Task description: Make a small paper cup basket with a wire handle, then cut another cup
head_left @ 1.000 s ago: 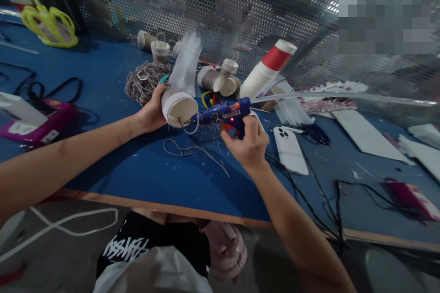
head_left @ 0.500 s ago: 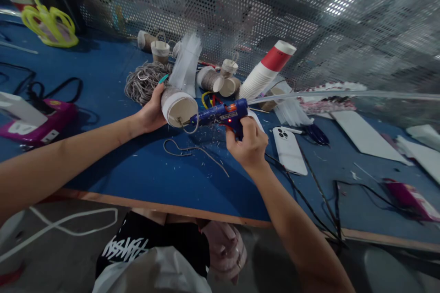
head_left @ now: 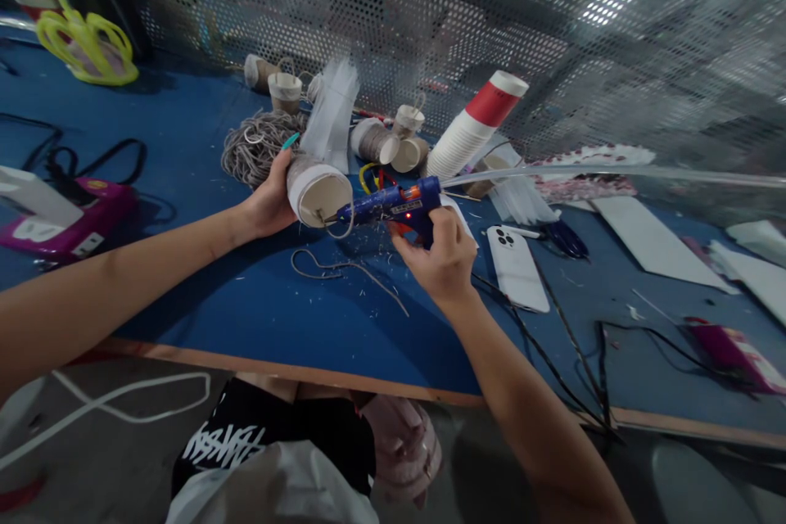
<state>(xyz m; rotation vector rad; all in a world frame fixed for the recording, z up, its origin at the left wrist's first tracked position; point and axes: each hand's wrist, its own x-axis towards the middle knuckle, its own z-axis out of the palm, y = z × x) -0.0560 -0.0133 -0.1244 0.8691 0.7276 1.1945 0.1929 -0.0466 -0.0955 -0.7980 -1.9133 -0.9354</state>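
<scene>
My left hand [head_left: 273, 198] is wrapped round a paper cup [head_left: 323, 195] covered in cord, its open mouth tilted toward me and to the right. In my right hand [head_left: 447, 252] is a blue glue gun [head_left: 386, 203] with a small red light lit. The gun's nozzle points left into the cup's mouth; whether it touches the inner wall is unclear. A clear glue stick [head_left: 553, 170] runs out of the gun's back. A thin cord loop hangs at the cup's rim. Below lies a loose piece of cord [head_left: 368, 268] on the blue table [head_left: 276, 315].
Behind the cup are a grey cord bundle [head_left: 255, 149], clear glue sticks [head_left: 332, 110], small wrapped cups [head_left: 372, 139] and a tilted cup stack [head_left: 470, 127]. A white phone [head_left: 517, 268] and black cables lie right. A purple device [head_left: 98, 213] sits left, near a yellow holder [head_left: 92, 49].
My right hand has shifted slightly left, and its index finger has moved at the glue gun's trigger. The cup and my left hand are nearly still.
</scene>
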